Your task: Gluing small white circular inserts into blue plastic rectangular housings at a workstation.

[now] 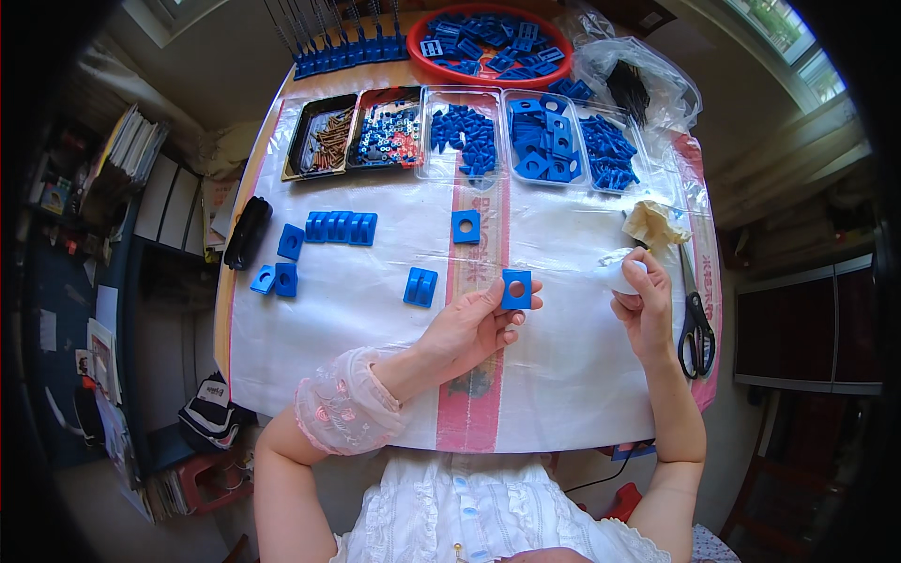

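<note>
My left hand [466,328] is closed on a blue square plate with a round hole [509,290], gripping it between thumb and fingers above the middle of the table. To the right, my right hand [646,300] is closed on a small white object [616,273] whose kind I cannot make out. Another blue holed plate [465,227] lies farther off, beyond my left hand. A blue ribbed piece [419,287] rests just left of that hand. More ribbed pieces [341,228] stand in a row at the left, near several loose holed plates [285,279].
Along the back stand trays of screws [293,150], nuts [388,127] and blue parts [463,136]. Behind them is a red basin [413,47]. Black scissors [695,336] lie at the right edge by a crumpled yellowish cloth [655,223]. A black case [247,233] lies left.
</note>
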Tool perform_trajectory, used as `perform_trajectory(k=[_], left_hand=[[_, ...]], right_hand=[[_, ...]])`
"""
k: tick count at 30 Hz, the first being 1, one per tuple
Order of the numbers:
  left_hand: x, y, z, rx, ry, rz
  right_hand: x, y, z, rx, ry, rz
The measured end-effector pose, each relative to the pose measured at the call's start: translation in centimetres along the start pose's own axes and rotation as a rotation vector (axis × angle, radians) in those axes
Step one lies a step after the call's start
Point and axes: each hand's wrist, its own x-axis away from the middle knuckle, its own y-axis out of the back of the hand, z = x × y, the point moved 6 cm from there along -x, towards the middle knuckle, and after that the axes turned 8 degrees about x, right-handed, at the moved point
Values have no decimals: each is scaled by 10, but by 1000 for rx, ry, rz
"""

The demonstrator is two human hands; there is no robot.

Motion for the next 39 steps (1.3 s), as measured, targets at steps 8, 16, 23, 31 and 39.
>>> perform_trajectory(k=[8,16,23,31,39], left_hand=[[0,1,0,2,-5,-16],[2,-2,-2,23,-18,-5],[1,1,-5,116,-69,-10],[2,0,-7,122,-85,-29],[1,0,-7,128,-85,-38]], right_hand=[[0,0,1,-8,6,0],[0,5,8,-40,21,-21],[-3,16,18,-33,68,-39],[-3,13,14,-14,39,-26],[-3,12,10,-22,26,-17]])
